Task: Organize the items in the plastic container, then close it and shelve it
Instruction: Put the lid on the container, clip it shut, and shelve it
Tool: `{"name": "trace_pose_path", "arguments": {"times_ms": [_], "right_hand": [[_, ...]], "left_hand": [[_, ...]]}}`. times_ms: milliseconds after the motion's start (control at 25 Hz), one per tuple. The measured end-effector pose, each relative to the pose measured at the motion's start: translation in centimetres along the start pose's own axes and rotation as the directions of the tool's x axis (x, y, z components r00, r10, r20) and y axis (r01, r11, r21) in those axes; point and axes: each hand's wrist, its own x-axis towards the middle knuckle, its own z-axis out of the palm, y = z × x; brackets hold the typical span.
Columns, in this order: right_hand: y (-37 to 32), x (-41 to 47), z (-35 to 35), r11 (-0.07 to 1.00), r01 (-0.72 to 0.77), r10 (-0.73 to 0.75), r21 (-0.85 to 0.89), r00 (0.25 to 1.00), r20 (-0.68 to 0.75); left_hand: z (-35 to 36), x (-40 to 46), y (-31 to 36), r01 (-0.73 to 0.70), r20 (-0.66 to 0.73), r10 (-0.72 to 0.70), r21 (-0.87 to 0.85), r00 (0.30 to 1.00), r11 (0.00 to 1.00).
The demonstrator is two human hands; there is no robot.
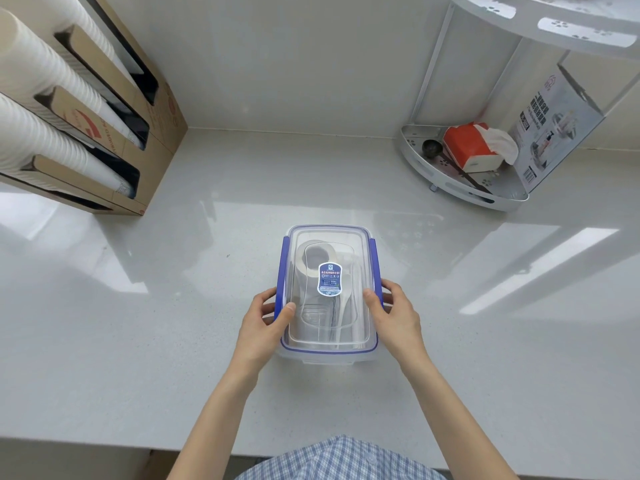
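Near the bench's front edge, left hand and right hand clasp the lidded plastic container; cup boxes and corner rack stand well apart.

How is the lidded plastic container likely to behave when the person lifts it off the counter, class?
The plastic container probably stays stiff: its walls and lid look rigid. It seems light, since only a roll and a few utensils show inside. Those may slide if it tilts. The left hand and right hand grip opposite sides, so tipping looks unlikely.

container: clear glossy plastic | counter: glossy, smooth | box: matt cardboard
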Motion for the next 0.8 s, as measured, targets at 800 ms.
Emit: {"name": "trace_pose_path", "arguments": {"times_ms": [800], "right_hand": [[-4.3, 1.6, -6.7, 0.949, 0.111, -0.109, 0.296, 0.994, -0.025]], "left_hand": [[0.7, 1.1, 6.8, -0.02, 0.283, 0.119, -0.33, 0.952, 0.944]]}}
